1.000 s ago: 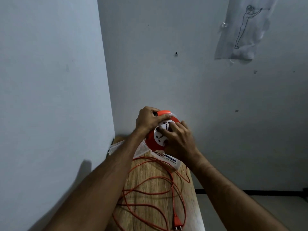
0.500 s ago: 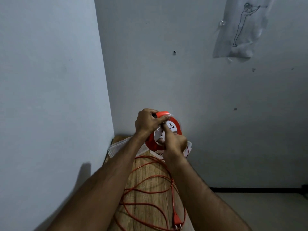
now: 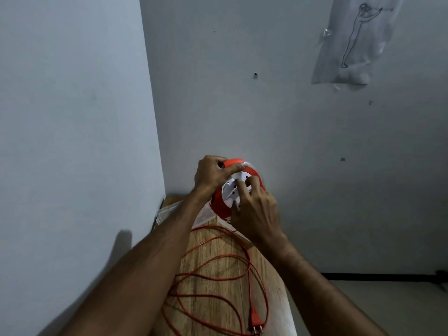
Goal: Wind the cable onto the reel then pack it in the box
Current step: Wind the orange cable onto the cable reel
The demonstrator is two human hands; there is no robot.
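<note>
The reel (image 3: 236,189) is a round orange drum with a white socket face and an orange handle on top; it is held up above the far end of the wooden table (image 3: 215,267), close to the corner of the grey walls. The left hand (image 3: 211,174) grips the handle, with the thumb laid along it; the right hand (image 3: 255,212) has its fingers curled on the white face and pinches something there, but what exactly it pinches I cannot tell, because the fingers cover it and the picture is a little blurred. The orange cable (image 3: 218,277) lies in loose loops on the table, near the person; its plug (image 3: 255,322) rests at the near edge, two pins pointing toward the camera. The box (image 3: 169,212) is pale and stands on the table under the reel; only one corner of it shows, the rest is hidden behind the left forearm and the reel. A paper sheet with a line drawing (image 3: 351,42) hangs on the far wall.
</note>
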